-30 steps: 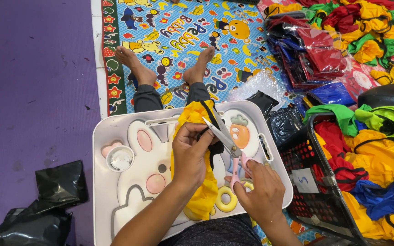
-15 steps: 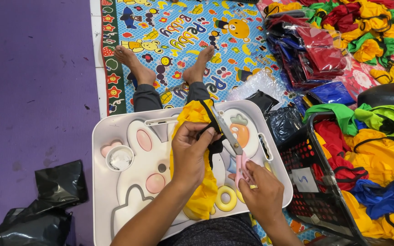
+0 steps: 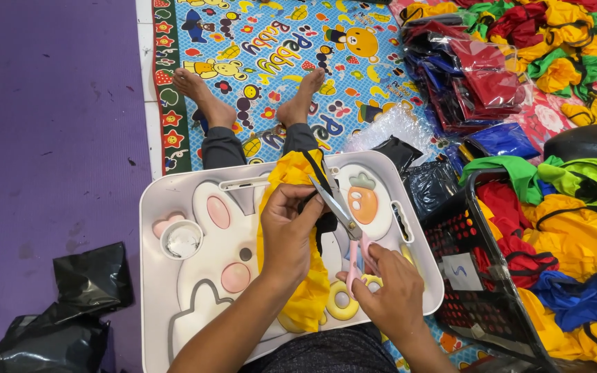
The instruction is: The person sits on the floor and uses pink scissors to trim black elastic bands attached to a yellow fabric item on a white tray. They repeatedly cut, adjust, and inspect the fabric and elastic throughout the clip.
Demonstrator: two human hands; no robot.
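Note:
My left hand (image 3: 286, 229) grips a yellow cloth piece (image 3: 291, 181) with a black strap, holding it over a white lap tray (image 3: 174, 190) with a rabbit design. My right hand (image 3: 392, 293) holds pink-handled scissors (image 3: 343, 217), whose metal blades point up and left and meet the black strap beside my left fingers. The cloth drapes down the tray's middle toward my lap. A yellow ring (image 3: 341, 302) lies on the tray under my right hand.
A black basket (image 3: 475, 276) of red, yellow, green and blue cloth stands at right. Bagged cloth stacks (image 3: 481, 83) lie further back. Black plastic bags (image 3: 57, 324) lie on the purple mat at left. My bare feet (image 3: 298, 103) rest on a patterned play mat.
The scissors have shifted slightly lower and left against the strap, and my right hand has moved a little with them. My left hand keeps its grip on the cloth.

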